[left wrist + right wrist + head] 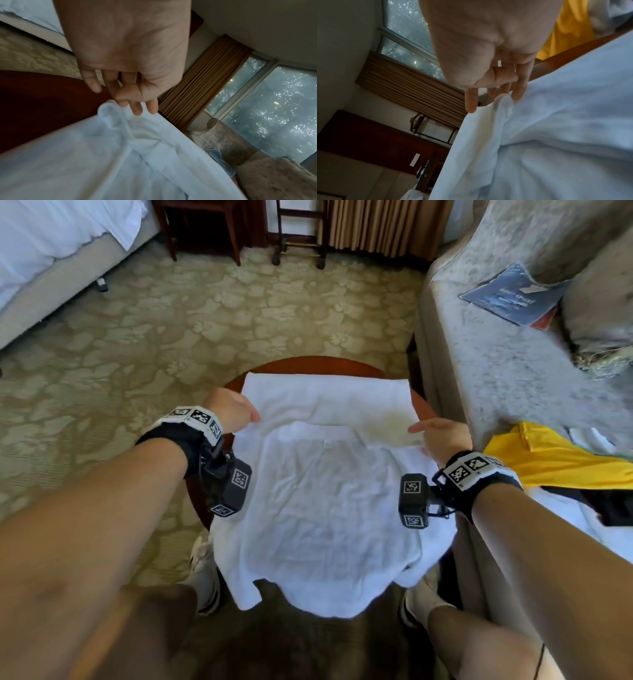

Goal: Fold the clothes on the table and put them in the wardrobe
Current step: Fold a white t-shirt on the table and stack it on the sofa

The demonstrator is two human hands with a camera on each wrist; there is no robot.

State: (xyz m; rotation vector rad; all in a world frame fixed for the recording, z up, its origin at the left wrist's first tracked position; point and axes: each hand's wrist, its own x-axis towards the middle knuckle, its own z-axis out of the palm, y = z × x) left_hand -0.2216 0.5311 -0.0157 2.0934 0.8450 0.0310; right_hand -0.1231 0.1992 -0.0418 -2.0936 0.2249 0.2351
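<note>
Head view: a white shirt (322, 491) covers a round wooden tabletop (308, 364), its near end hanging over the edge. The left hand (229, 409) and right hand (442, 436) sit at the shirt's two sides. A yellow garment (555, 460) lies right of the shirt.

Left wrist view: relaxed, straight fingers (137, 108) touch the shirt's edge.

Right wrist view: loosely extended fingers (471, 102) touch the shirt's edge, gripping nothing.

The shirt (325, 498) lies on the round table (308, 364); the sofa (496, 378) stands right of it, the bed (51, 268) far left behind.
</note>
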